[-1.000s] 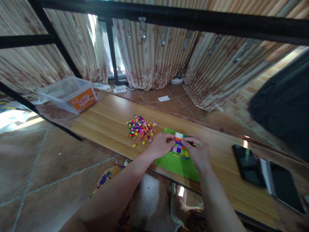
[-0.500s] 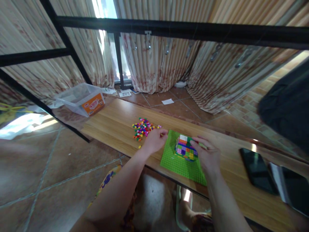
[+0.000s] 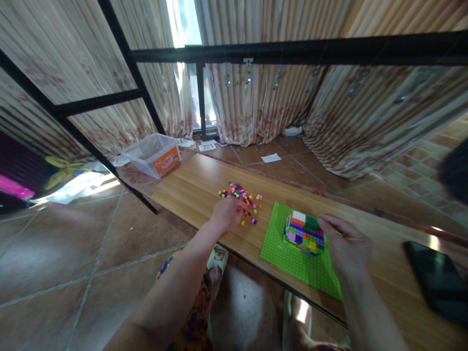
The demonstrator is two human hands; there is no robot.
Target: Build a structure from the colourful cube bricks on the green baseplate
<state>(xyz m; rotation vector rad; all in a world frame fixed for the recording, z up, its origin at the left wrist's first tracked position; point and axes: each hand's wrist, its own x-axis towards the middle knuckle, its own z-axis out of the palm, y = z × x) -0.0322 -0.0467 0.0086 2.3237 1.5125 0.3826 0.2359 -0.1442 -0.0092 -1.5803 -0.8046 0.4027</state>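
Note:
A green baseplate [image 3: 288, 256] lies on the wooden table [image 3: 197, 187] with a many-coloured block of small bricks [image 3: 304, 232] built on it. My right hand [image 3: 345, 243] rests at the block's right side, fingers curled against it. My left hand [image 3: 225, 214] reaches over the near edge of a pile of loose coloured bricks [image 3: 241, 194], fingers bent down into them; whether it grips a brick is hidden.
A clear plastic tub with an orange label [image 3: 155, 155] sits on the floor past the table's far left end. A black phone [image 3: 437, 280] lies at the table's right. Curtains and a black metal frame stand behind. Paper scraps lie on the tiled floor.
My left hand left the brick block and moved left to the loose pile. My right hand stayed by the block. The camera view swung left.

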